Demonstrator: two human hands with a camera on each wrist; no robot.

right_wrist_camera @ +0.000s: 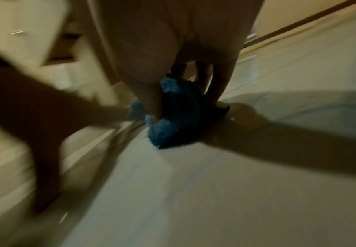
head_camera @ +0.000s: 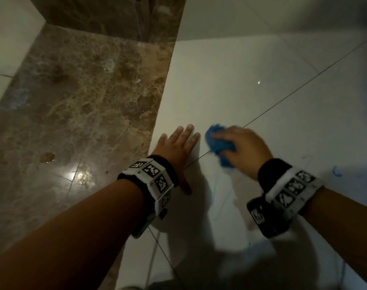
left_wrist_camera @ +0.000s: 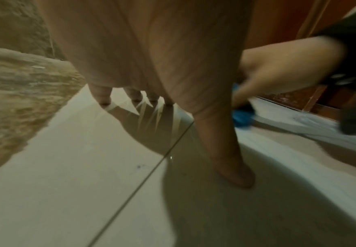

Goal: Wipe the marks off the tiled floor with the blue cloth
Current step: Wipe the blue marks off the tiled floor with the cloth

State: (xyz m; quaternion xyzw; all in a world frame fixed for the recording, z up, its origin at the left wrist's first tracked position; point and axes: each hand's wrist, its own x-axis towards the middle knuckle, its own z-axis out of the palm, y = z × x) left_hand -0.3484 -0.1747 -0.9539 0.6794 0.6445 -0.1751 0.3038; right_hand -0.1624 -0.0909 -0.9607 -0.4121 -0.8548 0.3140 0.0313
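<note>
Two hands down on the white tiled floor (head_camera: 251,70), one blue cloth (head_camera: 219,146) in play. The right hand (head_camera: 244,149), center-right of the head view, has its fingers curled round the bunched cloth, pressing it onto the tile right on a grout line. The left hand (head_camera: 178,147) lies flat just left of it, fingers straight and slightly spread. At least two blue marks (head_camera: 336,171) show at the lower right. One brown marble strip (head_camera: 84,97) fills the left side.
</note>
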